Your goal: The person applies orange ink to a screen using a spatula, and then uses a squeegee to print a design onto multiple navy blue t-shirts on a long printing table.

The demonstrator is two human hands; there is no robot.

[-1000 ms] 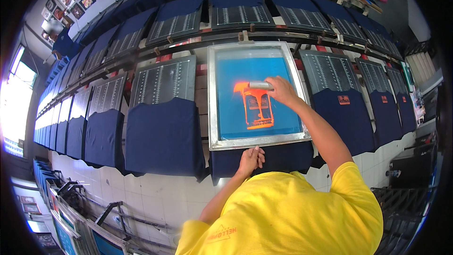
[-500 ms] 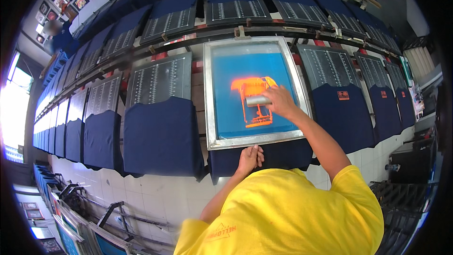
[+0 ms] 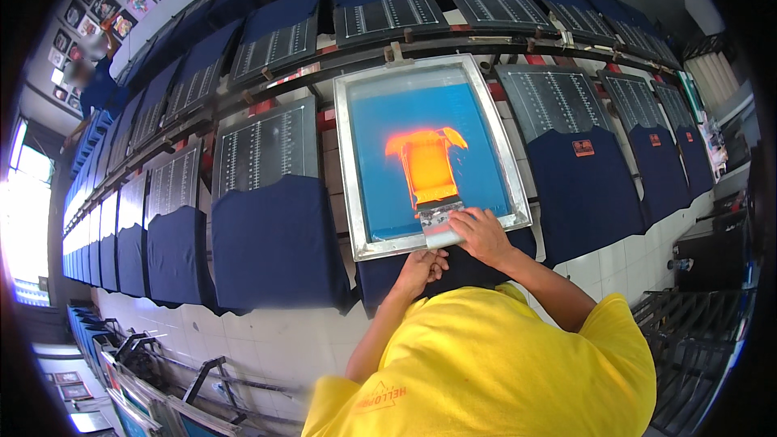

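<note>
A screen printing frame (image 3: 346, 186) with a pale metal rim and blue mesh lies over a dark navy T-shirt (image 3: 376, 282). Bright orange ink (image 3: 426, 168) covers a patch in the middle of the mesh. My right hand (image 3: 483, 236) is closed on a squeegee (image 3: 439, 229), whose blade rests at the lower end of the ink, by the frame's near side. Close by, my left hand (image 3: 421, 271) has its fingers curled at the frame's near edge; part of its grip is hidden.
Black boards (image 3: 267, 142) dressed with navy T-shirts (image 3: 279, 243) stand in rows on both sides and behind. Shirts at the right carry small orange prints (image 3: 583, 148). A metal rail (image 3: 303, 81) runs behind the frame. Another person (image 3: 101, 85) is at the far left.
My right hand has pulled the squeegee toward me, down to the mesh's near end. Orange ink now fills the patch more fully. My left hand stays at the near edge.
</note>
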